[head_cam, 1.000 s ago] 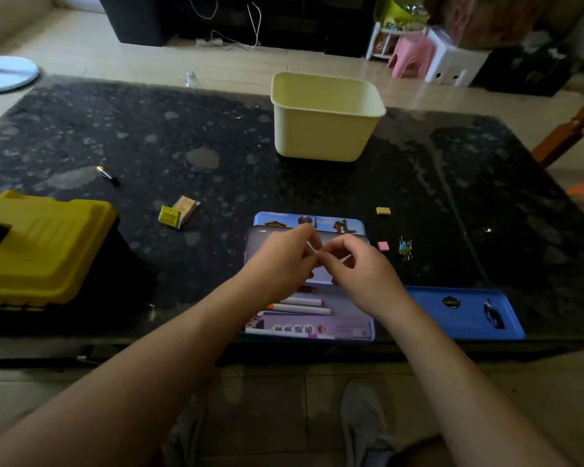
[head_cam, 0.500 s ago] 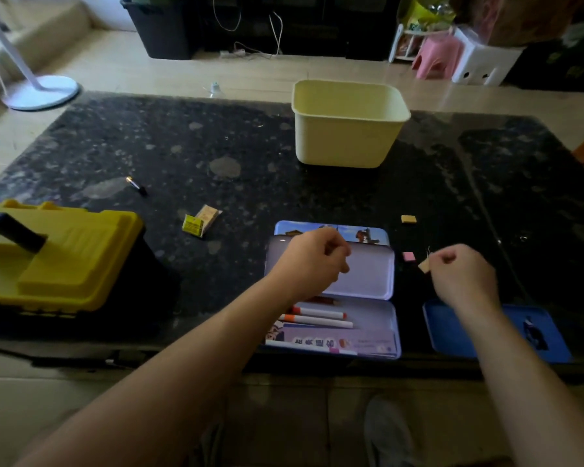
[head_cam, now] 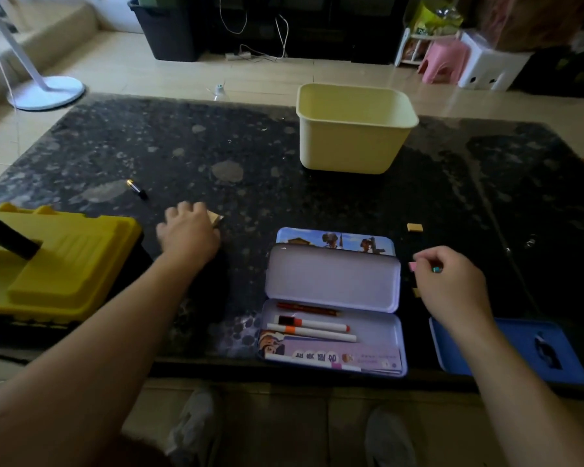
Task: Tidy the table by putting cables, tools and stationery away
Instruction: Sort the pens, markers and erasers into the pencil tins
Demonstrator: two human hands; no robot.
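At the far left I have the yellow toolbox (head_cam: 58, 264) with its black handle, lid down, at the near edge of the dark speckled table (head_cam: 250, 146). Beyond it a small black battery (head_cam: 137, 189) with a gold tip lies alone on the stone. My left hand (head_cam: 189, 235) sits just right of the toolbox, fingers bent down over a small tan packet (head_cam: 216, 218) of which only a corner pokes out. The hand is blurred, so I cannot tell whether it really has hold of the packet. In the middle, at the near edge, the tin pencil case (head_cam: 331, 281) lies open, pale lilac inside, with a blue printed panel showing behind its raised lid (figures on it). Its tray holds a reddish pencil (head_cam: 307, 309), two white markers (head_cam: 312, 326) with orange bands, and a printed card. Farther back stands the pale yellow tub (head_cam: 351, 143), upright. Right of the case a yellow eraser piece (head_cam: 414, 227) lies apart, and a pink piece (head_cam: 412, 266) sits just at my right forefinger's tip. My right hand (head_cam: 452, 284) is curled tight, pinching a teal bit (head_cam: 436, 270) between its fingers. Near it a blue lid (head_cam: 506, 348) lies flat at the table's edge.
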